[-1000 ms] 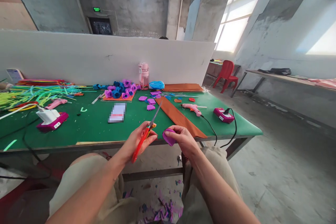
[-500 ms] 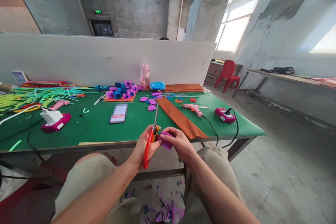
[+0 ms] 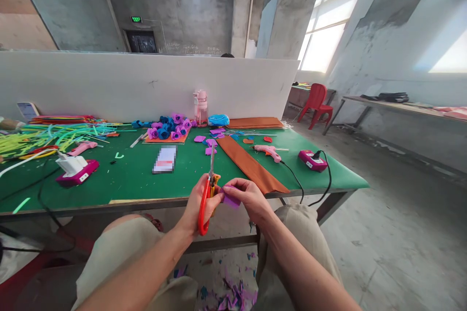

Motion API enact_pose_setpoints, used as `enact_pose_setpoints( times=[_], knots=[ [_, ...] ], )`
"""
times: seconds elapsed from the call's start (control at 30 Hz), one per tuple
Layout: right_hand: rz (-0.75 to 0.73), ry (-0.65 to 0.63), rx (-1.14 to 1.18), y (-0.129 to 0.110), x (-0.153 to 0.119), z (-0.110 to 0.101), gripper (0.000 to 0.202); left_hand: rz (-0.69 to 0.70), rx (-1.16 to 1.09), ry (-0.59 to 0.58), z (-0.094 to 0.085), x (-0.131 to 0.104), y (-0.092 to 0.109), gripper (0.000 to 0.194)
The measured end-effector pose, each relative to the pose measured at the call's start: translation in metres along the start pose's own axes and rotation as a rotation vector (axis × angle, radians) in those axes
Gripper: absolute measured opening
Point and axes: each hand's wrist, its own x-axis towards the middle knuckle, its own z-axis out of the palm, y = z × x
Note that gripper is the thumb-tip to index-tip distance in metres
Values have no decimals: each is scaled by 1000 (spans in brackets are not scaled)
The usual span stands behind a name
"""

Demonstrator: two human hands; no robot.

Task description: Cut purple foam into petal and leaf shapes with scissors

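Note:
Red-handled scissors [image 3: 204, 208] rest in my left hand [image 3: 199, 201], blades pointing up and away over the table edge. A small yellow-orange item [image 3: 215, 184] sits beside the blades in the same hand. My right hand [image 3: 248, 197] pinches a small purple paper piece [image 3: 231, 197], and the left fingertips touch its left edge. Beyond the hands lie loose purple pieces [image 3: 210, 143] and a long brown paper strip [image 3: 251, 165] on the green table [image 3: 134, 180].
Purple and blue paper flowers [image 3: 166, 126], a pink bottle [image 3: 200, 107] and a blurred phone [image 3: 165, 159] lie ahead. A pink glue gun [image 3: 268, 150] and power strip [image 3: 313, 160] are right. Coloured stems [image 3: 69, 131] are left, where someone's hand shows at the edge.
The scissors blades have tilted slightly left and lower in my left hand. The purple piece has turned a little between my fingers. At the far left edge, another person's arm has shifted.

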Motion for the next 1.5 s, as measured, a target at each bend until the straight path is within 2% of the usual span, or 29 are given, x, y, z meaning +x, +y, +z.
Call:
enact_pose_setpoints(
  times=[0.2, 0.3, 0.43, 0.53, 0.73, 0.97, 1.27, 1.5],
  knots=[
    [-69, 173, 86, -5, 7, -15, 35, -39, -102, 63, -6, 2, 1, 42],
    [-36, 105, 135, -7, 6, -14, 47, -45, -162, 113, -9, 5, 0, 46],
    [-73, -17, 10, -3, 0, -3, 33, 44, -131, 137, -9, 6, 0, 46],
    [-100, 7, -16, 2, 0, 2, 28, 93, -92, 146, -9, 6, 0, 43],
    [-117, 54, 1, 5, 3, 1, 26, 97, -35, 120, -10, 7, -4, 40],
    [-161, 133, -25, 0, 3, -3, 26, 31, -87, 128, -10, 8, -1, 45],
    [-218, 156, -26, -5, 2, -5, 23, -23, -119, 96, -10, 6, -2, 48],
    [-220, 111, -39, -8, 0, -8, 20, 157, 60, 82, -9, 4, 3, 39]
  ],
)
